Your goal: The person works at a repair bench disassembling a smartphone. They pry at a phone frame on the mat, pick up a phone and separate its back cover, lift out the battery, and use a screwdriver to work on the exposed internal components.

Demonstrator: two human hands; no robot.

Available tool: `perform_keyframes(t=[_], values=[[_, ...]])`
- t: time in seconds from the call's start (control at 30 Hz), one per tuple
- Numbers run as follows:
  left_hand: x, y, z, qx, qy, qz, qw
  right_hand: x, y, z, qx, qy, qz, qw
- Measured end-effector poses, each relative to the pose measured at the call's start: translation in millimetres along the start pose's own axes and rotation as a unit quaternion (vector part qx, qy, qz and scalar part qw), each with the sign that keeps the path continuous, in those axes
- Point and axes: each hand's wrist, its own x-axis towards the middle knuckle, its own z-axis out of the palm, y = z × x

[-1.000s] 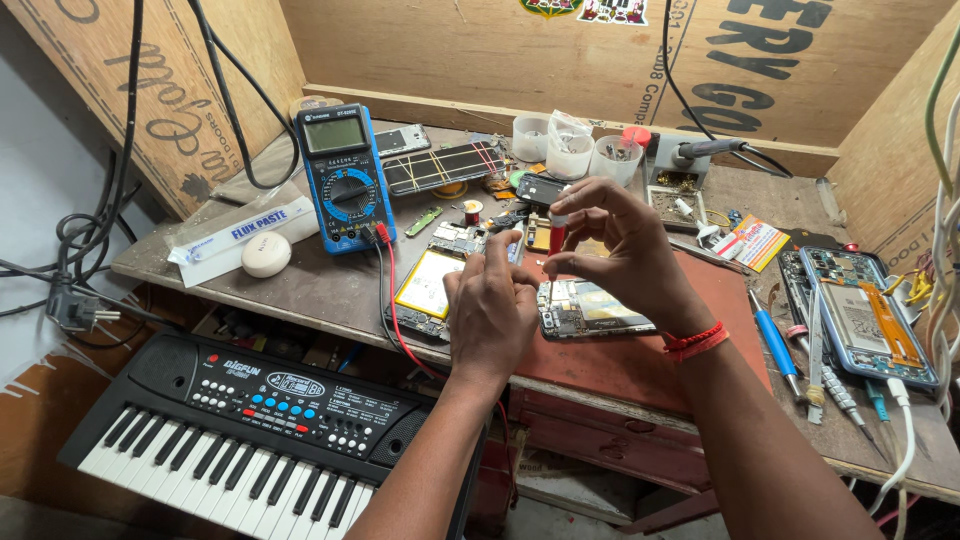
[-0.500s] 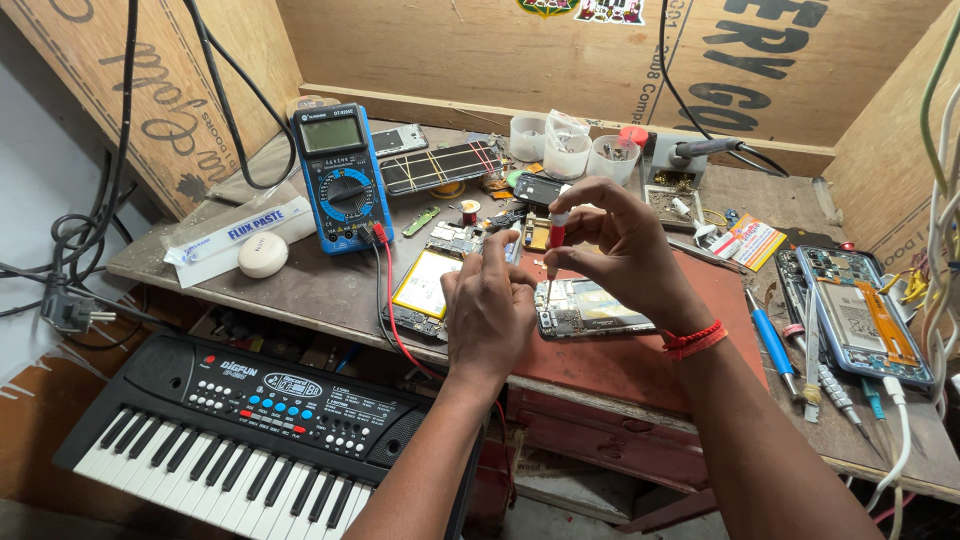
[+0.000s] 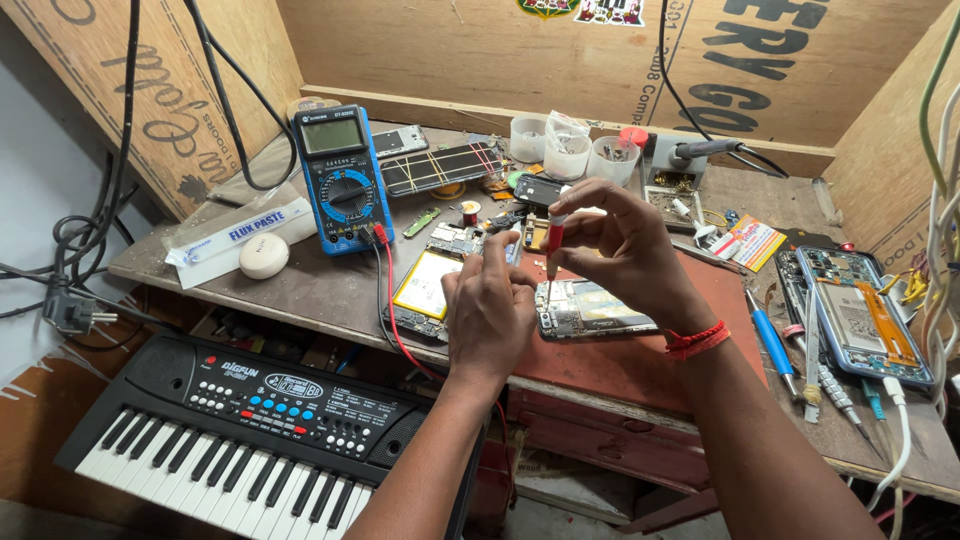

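My right hand [image 3: 622, 248] pinches a small red-handled screwdriver [image 3: 552, 243], held upright with its tip down on an opened phone [image 3: 592, 310] lying on the red mat [image 3: 640, 365]. My left hand [image 3: 489, 310] rests on the left end of that phone, fingers curled, steadying it. A red band circles my right wrist. Just left of my left hand lies another opened phone with a yellow battery [image 3: 425, 285].
A blue multimeter [image 3: 340, 175] with red lead stands at the left, beside a white tube [image 3: 235, 235] and round white case [image 3: 264, 255]. Plastic cups [image 3: 568, 155], a soldering iron stand [image 3: 680, 165], another opened phone [image 3: 860, 315], tools [image 3: 775, 345] and a black keyboard [image 3: 250, 420] surround the bench.
The right hand has turned the screwdriver upright and lowered its tip onto the phone. My left hand stays on the phone.
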Motion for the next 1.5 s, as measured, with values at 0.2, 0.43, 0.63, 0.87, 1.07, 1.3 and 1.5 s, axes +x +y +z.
perform_keyframes(t=[0.2, 0.43, 0.63, 0.87, 1.07, 1.3, 1.5], values=[[-0.1, 0.6, 0.6, -0.006, 0.000, -0.004, 1.000, -0.1, 2.0, -1.6, -0.055, 0.004, -0.016, 0.998], [0.5, 0.3, 0.3, 0.001, -0.009, -0.009, 1.000, -2.9, -2.1, -2.1, 0.036, 0.005, 0.021, 0.999], [0.5, 1.6, 0.8, 0.008, -0.014, -0.017, 1.000, 2.7, 4.9, -1.9, -0.064, 0.014, -0.046, 0.997], [0.1, 0.2, 0.9, -0.001, -0.004, -0.008, 1.000, -2.3, 1.2, -2.1, 0.020, 0.025, 0.021, 0.999], [0.4, 0.3, 1.7, -0.004, 0.001, -0.008, 1.000, 0.4, 2.1, 0.0, -0.063, 0.039, -0.008, 0.997], [-0.1, -0.3, 2.3, -0.007, 0.004, -0.005, 1.000, -2.2, 1.9, -1.8, -0.028, 0.026, -0.015, 0.999], [0.4, -1.4, 2.3, -0.004, 0.001, -0.008, 1.000, 0.7, -2.4, -1.7, -0.044, 0.039, -0.007, 0.998]])
